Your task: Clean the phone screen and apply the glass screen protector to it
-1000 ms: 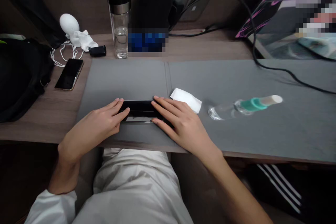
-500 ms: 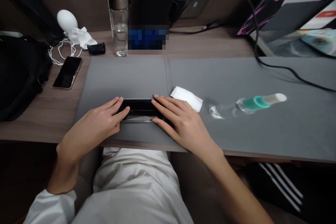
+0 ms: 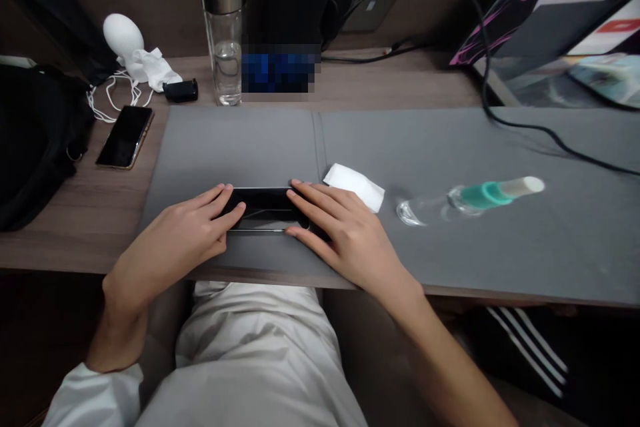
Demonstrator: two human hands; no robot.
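Observation:
A black glossy phone (image 3: 265, 208) with thin silver edges lies lengthwise on the grey desk mat (image 3: 240, 140), close to the desk's front edge. My left hand (image 3: 187, 230) grips its left end, fingertips at the far edge and the thumb over the dark face. At the opposite end my right hand (image 3: 345, 227) holds it between outstretched fingers and thumb. Both ends are covered by my hands. Just beyond my right hand is a folded white tissue (image 3: 355, 185). A clear spray bottle with a teal collar (image 3: 483, 195) lies on its side further right.
Along the back stand a glass water bottle (image 3: 227, 37) and a pixelated blue item (image 3: 281, 72). To the left are another phone (image 3: 126, 137), a black clip (image 3: 181, 90), white cables and a black bag (image 3: 40, 140). A black cable (image 3: 555, 133) crosses the mat at right.
The whole view has shifted slightly. Both hands keep their places on the phone, and nothing else has visibly moved.

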